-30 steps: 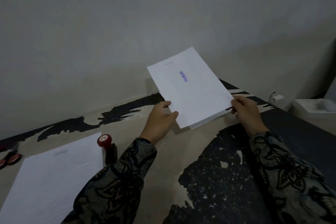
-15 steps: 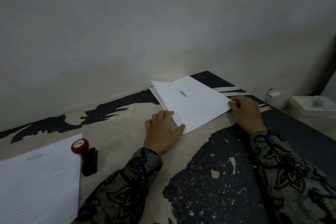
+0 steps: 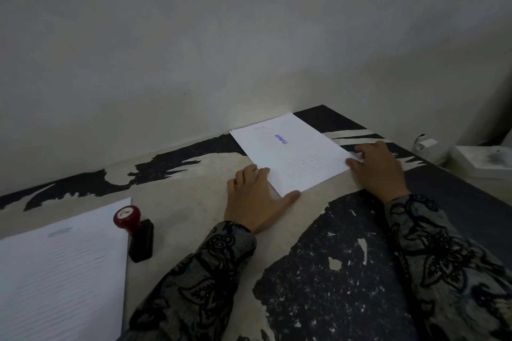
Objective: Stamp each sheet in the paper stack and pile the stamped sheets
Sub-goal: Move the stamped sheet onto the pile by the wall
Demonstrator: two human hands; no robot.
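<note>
Worn and peeling, the tabletop (image 3: 194,188) is seen as pale bare board broken by ragged patches of black speckled coating, with a plain matt wall (image 3: 249,36) behind it in dim light.

At the far left the unstamped stack (image 3: 61,271) is laid flat and square — thin white sheets with faint printed lines, kept within easy reach, it is judged, so the next sheet can be drawn off. Just beside its right edge the stamp (image 3: 134,232) is parked on its side, a glossy red round knob on a squat black block; it is touched by neither hand, so no stamping is under way at this moment.

Further right the left hand (image 3: 256,202) is laid flat on the table, fingers straight and relaxed, with the thumb against the near corner of the stamped pile (image 3: 293,155). Nothing is gripped; the corner is merely being nudged. The pile lies flat near the wall, its top sheet marked with 1 blue rectangular imprint (image 3: 281,140), and its edges look nearly flush.

At the right the right hand (image 3: 378,166) is pressed against the pile's right corner with loosely bent fingers — whether a sheet edge is pinched cannot be told. Both hands are judged to be squaring the pile.
</note>
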